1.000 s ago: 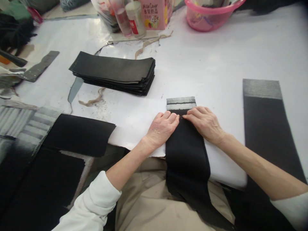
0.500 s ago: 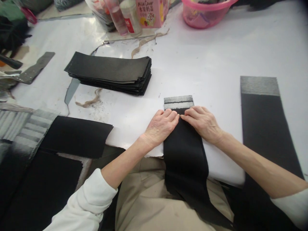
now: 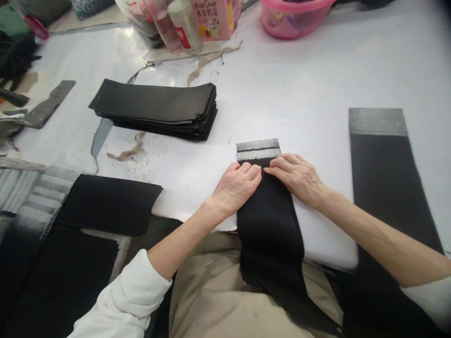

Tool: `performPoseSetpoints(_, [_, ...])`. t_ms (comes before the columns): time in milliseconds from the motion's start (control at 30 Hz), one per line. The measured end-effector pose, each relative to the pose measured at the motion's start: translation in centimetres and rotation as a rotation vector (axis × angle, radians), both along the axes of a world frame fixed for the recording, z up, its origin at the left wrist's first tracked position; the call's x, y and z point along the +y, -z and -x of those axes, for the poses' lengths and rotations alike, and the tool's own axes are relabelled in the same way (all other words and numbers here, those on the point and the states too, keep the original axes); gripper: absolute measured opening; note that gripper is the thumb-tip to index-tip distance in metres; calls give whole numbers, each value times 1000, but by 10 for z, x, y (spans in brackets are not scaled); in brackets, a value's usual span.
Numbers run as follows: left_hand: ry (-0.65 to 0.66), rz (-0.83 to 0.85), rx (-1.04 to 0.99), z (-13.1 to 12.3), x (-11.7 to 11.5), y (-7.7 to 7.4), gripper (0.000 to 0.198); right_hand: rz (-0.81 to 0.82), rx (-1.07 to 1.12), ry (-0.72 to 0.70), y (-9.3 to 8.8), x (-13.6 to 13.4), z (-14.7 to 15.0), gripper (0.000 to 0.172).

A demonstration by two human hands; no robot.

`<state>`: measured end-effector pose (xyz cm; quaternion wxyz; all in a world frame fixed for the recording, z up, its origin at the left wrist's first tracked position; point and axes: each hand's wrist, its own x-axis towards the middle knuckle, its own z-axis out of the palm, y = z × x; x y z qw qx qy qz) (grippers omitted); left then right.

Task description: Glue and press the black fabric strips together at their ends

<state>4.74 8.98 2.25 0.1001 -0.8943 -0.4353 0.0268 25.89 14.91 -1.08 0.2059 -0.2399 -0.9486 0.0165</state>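
Note:
A narrow black fabric strip (image 3: 269, 225) lies on the white table and hangs over its near edge onto my lap. Its far end lies on a grey banded end piece (image 3: 258, 149). My left hand (image 3: 237, 187) rests on the strip's left side near that end, fingers together and curled down on the cloth. My right hand (image 3: 298, 178) presses the strip's right side, its fingertips meeting the left hand's at the strip's far edge. Both hands lie flat on the fabric, pinching or pressing its edge.
A stack of black strips (image 3: 155, 109) sits at the back left. A long black strip with a grey end (image 3: 385, 178) lies at the right. Black fabric pieces (image 3: 109, 202) overhang the table at the left. A pink basin (image 3: 292, 19), bottles and a pink carton (image 3: 214, 16) stand at the far edge.
The hands stay in place on the strip's far end. The view has shifted slightly, so everything sits a little further left and up.

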Motion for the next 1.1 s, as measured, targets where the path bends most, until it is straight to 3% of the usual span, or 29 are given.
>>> performPoseSetpoints(1100, [-50,23,47,-16,-1,-8,40,127,4,-4,-3,0,-24,24])
